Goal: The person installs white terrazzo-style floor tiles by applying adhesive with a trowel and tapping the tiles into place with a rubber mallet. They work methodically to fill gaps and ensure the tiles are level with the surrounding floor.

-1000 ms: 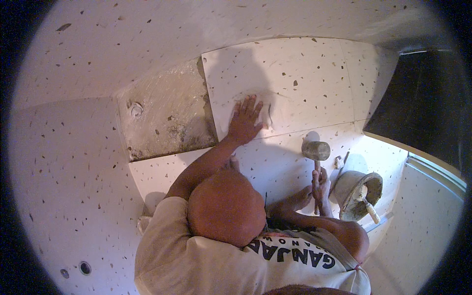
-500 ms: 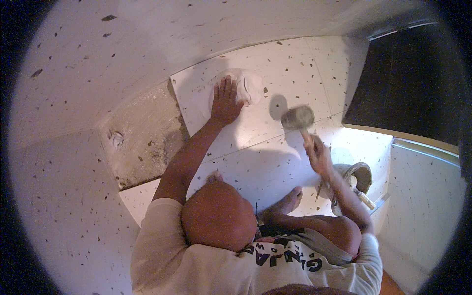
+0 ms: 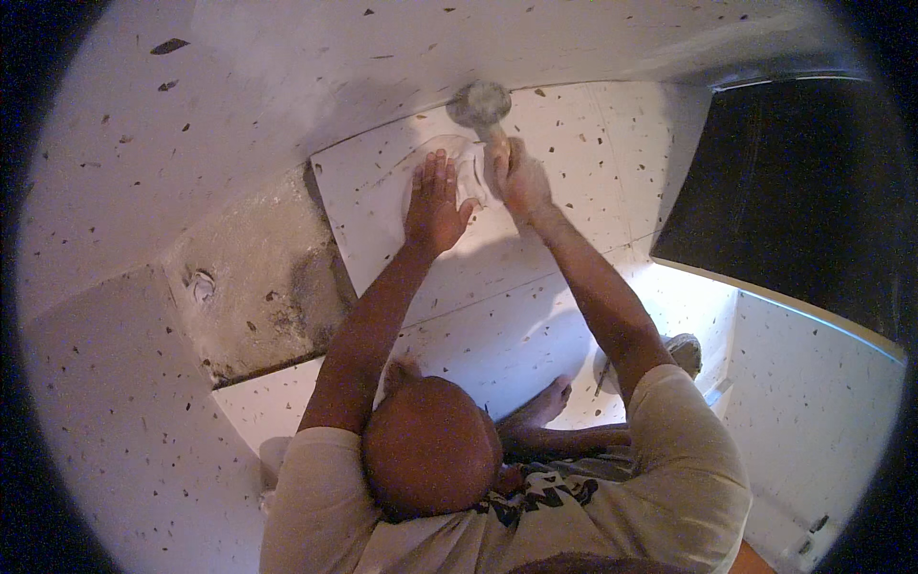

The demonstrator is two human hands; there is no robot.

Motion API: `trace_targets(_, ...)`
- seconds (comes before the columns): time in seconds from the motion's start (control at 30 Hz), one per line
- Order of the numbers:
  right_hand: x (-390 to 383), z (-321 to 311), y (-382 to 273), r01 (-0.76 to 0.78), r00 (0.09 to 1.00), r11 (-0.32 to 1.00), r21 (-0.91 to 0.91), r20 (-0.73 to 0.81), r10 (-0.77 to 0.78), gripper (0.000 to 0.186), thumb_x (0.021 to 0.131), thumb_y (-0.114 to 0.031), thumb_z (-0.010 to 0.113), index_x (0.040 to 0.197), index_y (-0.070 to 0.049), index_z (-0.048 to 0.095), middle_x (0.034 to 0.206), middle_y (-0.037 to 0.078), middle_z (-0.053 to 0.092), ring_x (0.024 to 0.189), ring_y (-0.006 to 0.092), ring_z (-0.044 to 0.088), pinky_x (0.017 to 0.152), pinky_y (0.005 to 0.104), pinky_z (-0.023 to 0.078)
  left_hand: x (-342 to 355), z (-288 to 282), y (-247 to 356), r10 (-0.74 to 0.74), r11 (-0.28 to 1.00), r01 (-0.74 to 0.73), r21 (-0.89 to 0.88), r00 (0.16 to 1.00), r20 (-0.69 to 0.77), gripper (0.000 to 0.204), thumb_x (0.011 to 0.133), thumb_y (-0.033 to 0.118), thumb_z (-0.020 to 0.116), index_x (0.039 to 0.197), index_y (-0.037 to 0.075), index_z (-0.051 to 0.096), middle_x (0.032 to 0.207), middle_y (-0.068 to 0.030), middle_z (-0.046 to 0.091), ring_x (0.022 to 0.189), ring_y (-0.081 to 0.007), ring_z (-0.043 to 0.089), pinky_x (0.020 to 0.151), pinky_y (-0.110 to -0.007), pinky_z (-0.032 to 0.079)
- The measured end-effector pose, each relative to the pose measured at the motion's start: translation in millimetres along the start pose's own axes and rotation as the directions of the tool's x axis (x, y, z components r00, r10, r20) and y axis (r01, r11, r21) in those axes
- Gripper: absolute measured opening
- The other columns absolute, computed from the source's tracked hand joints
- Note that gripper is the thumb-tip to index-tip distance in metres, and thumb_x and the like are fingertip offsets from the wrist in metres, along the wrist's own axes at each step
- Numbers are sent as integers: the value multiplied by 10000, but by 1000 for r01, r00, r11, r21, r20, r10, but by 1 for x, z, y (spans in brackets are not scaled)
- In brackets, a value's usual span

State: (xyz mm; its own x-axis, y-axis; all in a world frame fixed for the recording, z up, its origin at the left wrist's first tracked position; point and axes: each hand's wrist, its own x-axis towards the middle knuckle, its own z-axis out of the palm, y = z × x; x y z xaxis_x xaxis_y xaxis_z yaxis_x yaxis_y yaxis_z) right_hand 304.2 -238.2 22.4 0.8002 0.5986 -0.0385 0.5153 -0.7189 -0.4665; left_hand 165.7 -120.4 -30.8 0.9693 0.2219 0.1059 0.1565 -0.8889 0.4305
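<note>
My left hand [image 3: 435, 210] lies flat, fingers stretched and thumb apart, on a crumpled white cloth [image 3: 470, 177]. The cloth rests on a large white tile [image 3: 535, 225] speckled with dark flecks. Close to its right, my right hand [image 3: 521, 182] grips the wooden handle of a mallet [image 3: 480, 103]. The mallet's thick grey head is raised near the tile's far edge and slightly blurred, so I cannot tell whether it touches anything. My bent left knee [image 3: 430, 445] and a bare foot [image 3: 550, 397] show below.
Left of the tile is a rough, bare patch of floor [image 3: 253, 287] with a small round pipe opening [image 3: 200, 287]. A bucket [image 3: 684, 354] stands by my right arm, partly hidden. Speckled walls [image 3: 239, 105] rise around, and a dark panel [image 3: 784, 201] is at the right.
My right hand has swung the mallet left and farther away, from above the tile's middle to beside my left hand. My left hand stays flat on the cloth.
</note>
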Motion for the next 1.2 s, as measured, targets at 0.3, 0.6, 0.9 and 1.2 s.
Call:
trace_targets(0.3,-4,1,-3,-71,997,997,13,10,71,431,1023,-427,378,1213,-54,478,810,295,664,725,524,636,650,632,493,1,2,-4,-7,999,5,-37,999,-53,810,924,430,596,1477,-86,306,1596,-272,185,1504,-395,139,1225,-518,125)
trace_targets(0.6,6,3,-16,-95,995,994,56,-21,97,421,1013,-423,413,1220,-62,477,826,305,665,744,529,637,651,646,490,-3,6,-2,6,1000,-6,22,1000,-25,812,910,427,610,1459,-99,326,1593,-273,195,1495,-414,157,1219,-524,143)
trace_targets(0.9,-17,5,-71,48,989,991,121,131,-63,435,1008,-428,450,1294,-101,471,936,286,677,811,498,657,698,604,530,8,20,-17,-39,972,49,-229,998,46,794,919,351,567,1494,-92,245,1583,-298,189,1475,-446,181,1217,-528,139)
trace_targets(1.2,-19,25,-70,315,949,928,197,-41,-313,419,999,-361,467,1306,-77,492,1023,271,679,926,465,662,791,572,542,-4,12,-6,64,981,-108,-162,964,-257,849,891,345,574,1515,-85,191,1578,-312,193,1471,-471,165,1212,-533,132)
